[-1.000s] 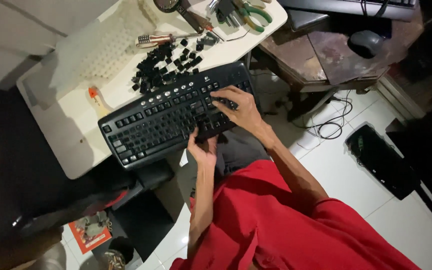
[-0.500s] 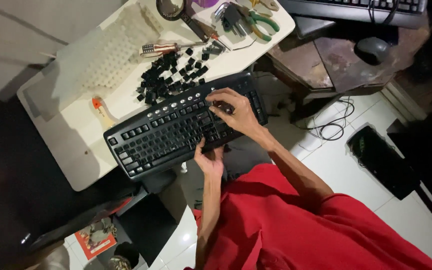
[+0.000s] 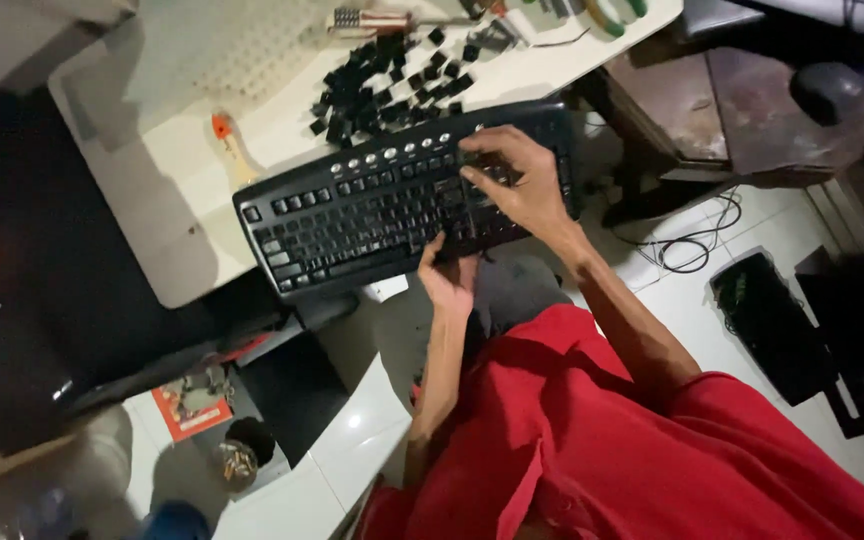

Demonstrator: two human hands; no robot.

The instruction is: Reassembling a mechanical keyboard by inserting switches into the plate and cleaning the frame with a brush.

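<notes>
A black keyboard [image 3: 372, 215] lies tilted over the near edge of a white table [image 3: 182, 240]. My left hand [image 3: 447, 280] grips the keyboard's near edge from below, thumb up on the keys. My right hand [image 3: 512, 185] rests on top of the keyboard's right part, fingers spread on the keys. Just beyond the keyboard, a heap of loose black keycaps [image 3: 382, 85] is scattered on the table. I wear a red garment [image 3: 602, 440].
A white perforated sheet [image 3: 222, 50], an orange-capped small tool [image 3: 227, 140] and pliers [image 3: 612, 12] lie on the table. A dark wooden side table [image 3: 712, 100], a cable loop [image 3: 687, 250] and a black bag [image 3: 772, 320] are at right. An orange booklet [image 3: 192, 405] lies on the floor.
The view has shifted, so the keyboard and table sit lower and more central. Both hands stay on the keyboard, the right still over its right end.
</notes>
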